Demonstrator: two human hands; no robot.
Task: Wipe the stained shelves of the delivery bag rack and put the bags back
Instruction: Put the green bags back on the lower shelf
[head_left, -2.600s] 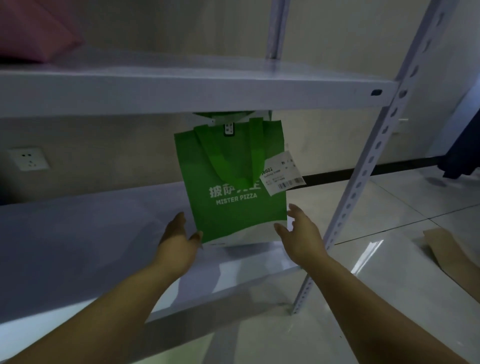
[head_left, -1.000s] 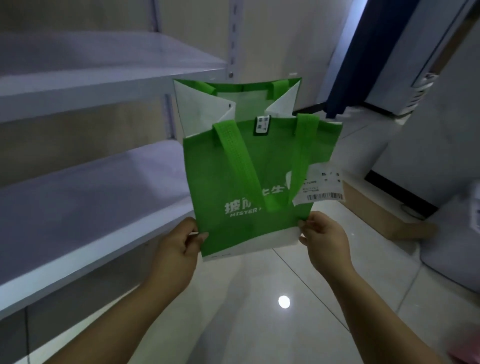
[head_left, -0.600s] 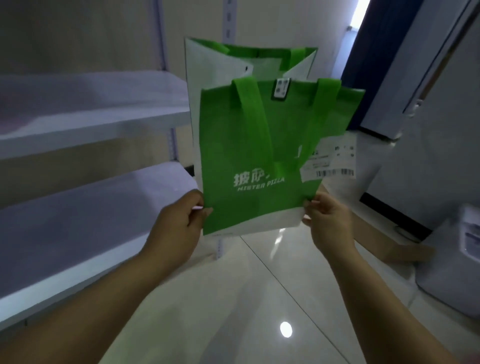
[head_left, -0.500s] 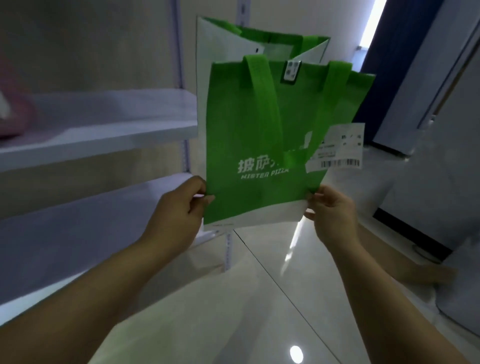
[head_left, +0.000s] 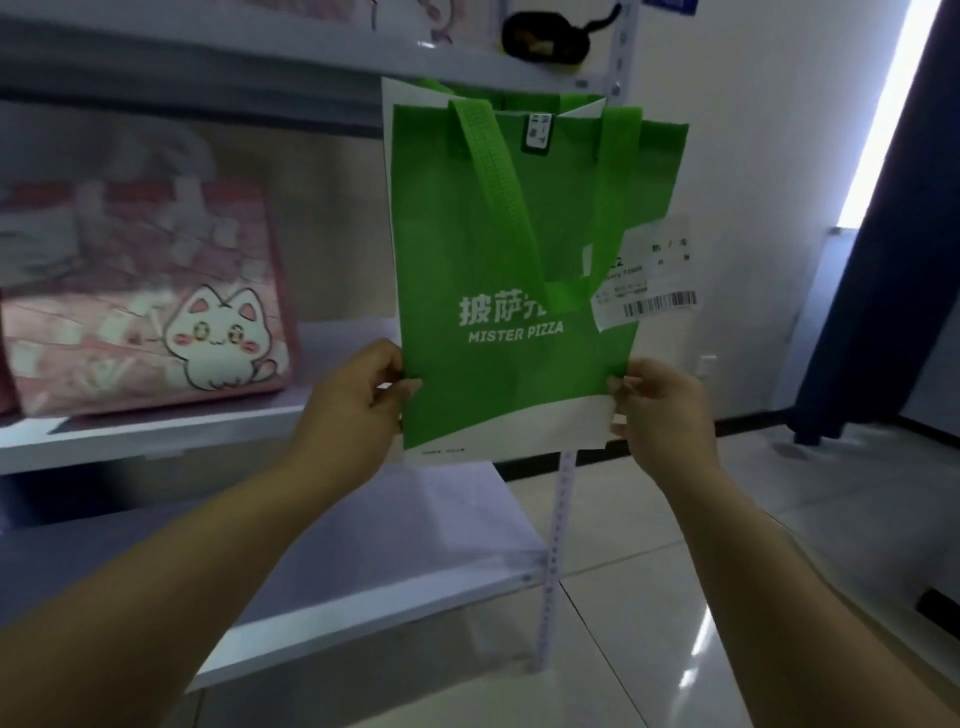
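Three shelves of the rack (head_left: 558, 519) show. The top one carries a dark object too blurred to name near its right end. The middle shelf (head_left: 156, 431) has a pink bag (head_left: 145, 312) with a cartoon cat standing toward its left, close to the front edge, and the lower shelf (head_left: 389, 571) runs beneath. The green bag (head_left: 519, 234) is on no shelf: it is held upright in the air in front of the rack's right front post, its base about level with the middle shelf's right end and above the lower shelf's right front corner. Its mouth gapes a little, showing white lining, and its handles (head_left: 483, 182) droop flat down the front panel. The left hand (head_left: 358, 410) pinches the bag's lower left edge, and the right hand (head_left: 660, 410) pinches the lower right edge likewise. A printed slip (head_left: 652, 275) juts past the bag's right edge. The bag looks like thin non-woven cloth. It is probably light and empty, since two pinches low down hold it up without sag, and it seems soft enough to fold or topple but neither slippery nor fragile. For setting it on a shelf, a hold on the two lower side edges seems right, as it keeps the base square. The handles would let it swing, and the slip is best left alone.
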